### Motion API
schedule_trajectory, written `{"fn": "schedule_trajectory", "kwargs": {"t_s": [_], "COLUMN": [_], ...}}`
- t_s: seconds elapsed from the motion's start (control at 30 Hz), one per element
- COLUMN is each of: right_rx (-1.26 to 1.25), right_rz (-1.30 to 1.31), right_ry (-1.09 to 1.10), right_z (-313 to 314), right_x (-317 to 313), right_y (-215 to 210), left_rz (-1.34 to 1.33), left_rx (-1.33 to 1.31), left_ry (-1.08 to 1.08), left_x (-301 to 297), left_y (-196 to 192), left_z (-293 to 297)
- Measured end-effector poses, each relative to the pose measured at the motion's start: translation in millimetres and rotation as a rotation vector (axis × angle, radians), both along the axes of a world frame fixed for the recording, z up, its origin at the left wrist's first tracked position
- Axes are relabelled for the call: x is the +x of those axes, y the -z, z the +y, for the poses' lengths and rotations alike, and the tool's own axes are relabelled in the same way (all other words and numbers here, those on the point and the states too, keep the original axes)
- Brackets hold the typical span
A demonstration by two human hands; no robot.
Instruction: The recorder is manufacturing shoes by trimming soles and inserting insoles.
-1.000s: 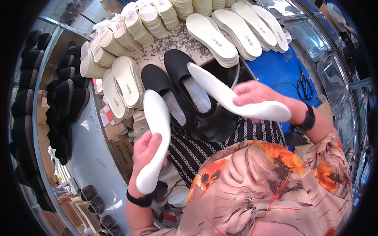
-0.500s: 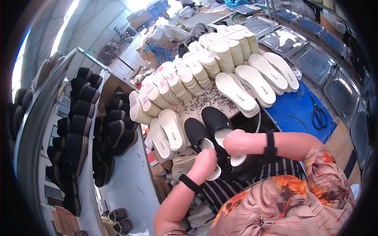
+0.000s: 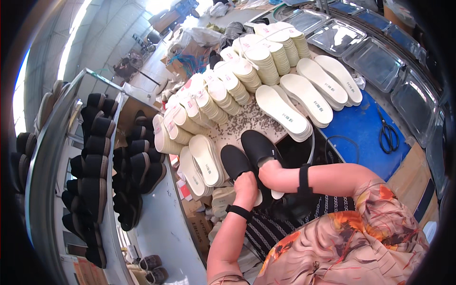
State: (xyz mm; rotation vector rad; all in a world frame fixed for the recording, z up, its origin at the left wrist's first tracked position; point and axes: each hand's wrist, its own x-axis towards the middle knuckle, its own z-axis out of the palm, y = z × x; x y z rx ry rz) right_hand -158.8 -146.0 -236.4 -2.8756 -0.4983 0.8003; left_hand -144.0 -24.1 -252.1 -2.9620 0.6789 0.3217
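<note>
Two black slip-on shoes lie side by side at the front of the table, toes pointing away from me: a left shoe (image 3: pixel 234 160) and a right shoe (image 3: pixel 259 145). My left hand (image 3: pixel 245 185) reaches into the left shoe's opening, closed on a white insole (image 3: pixel 258 198) whose heel end sticks out behind it. Inside the other shoe's opening, my right hand (image 3: pixel 271 175) is closed on a second white insole (image 3: pixel 277 194), which shows only at its heel end. The shoe uppers hide my fingertips.
White insole piles stand left (image 3: pixel 207 161) and right (image 3: pixel 285 114) of the shoes. Behind them run tied stacks of cream insoles (image 3: pixel 216 97). Scissors (image 3: pixel 388 136) lie on a blue sheet (image 3: pixel 351 135). A rack with black shoes (image 3: pixel 92 185) stands at left; clear trays (image 3: pixel 375 61) line the right.
Both hands have pushed forward into the shoes, taking the insoles deeper, so less of each insole shows. My view has shifted slightly.
</note>
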Motion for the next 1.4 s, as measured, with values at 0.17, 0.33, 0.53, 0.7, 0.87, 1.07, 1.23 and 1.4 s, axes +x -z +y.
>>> {"fn": "schedule_trajectory", "kwargs": {"t_s": [0.17,0.33,0.53,0.7,0.87,1.07,1.23,1.4], "right_rx": [-0.019,0.027,0.074,0.071,-0.206,-0.243,0.494,0.836], "right_rz": [-0.155,-0.302,-0.374,-0.085,-0.067,-0.145,-0.45,0.196], "right_ry": [0.025,0.08,0.117,-0.037,-0.32,-0.183,0.419,0.82], "right_z": [1,0,-7,-23,-18,4,-68,-76], "right_x": [3,-1,-1,12,11,-4,-21,-43], "right_y": [7,34,46,25,23,-1,-11,26], "left_rz": [-0.095,-0.239,-0.063,0.295,0.028,0.109,0.288,0.152], "left_rx": [0.03,-0.024,-0.405,-1.128,-0.436,0.279,-0.328,-0.393], "left_ry": [-0.029,-0.06,-0.52,-0.933,-0.459,-0.035,0.007,0.22], "left_x": [-5,-5,-6,-5,-8,-10,-34,-77], "left_y": [10,25,42,57,48,-4,-35,-21], "left_z": [5,6,1,7,9,-7,28,-8]}}
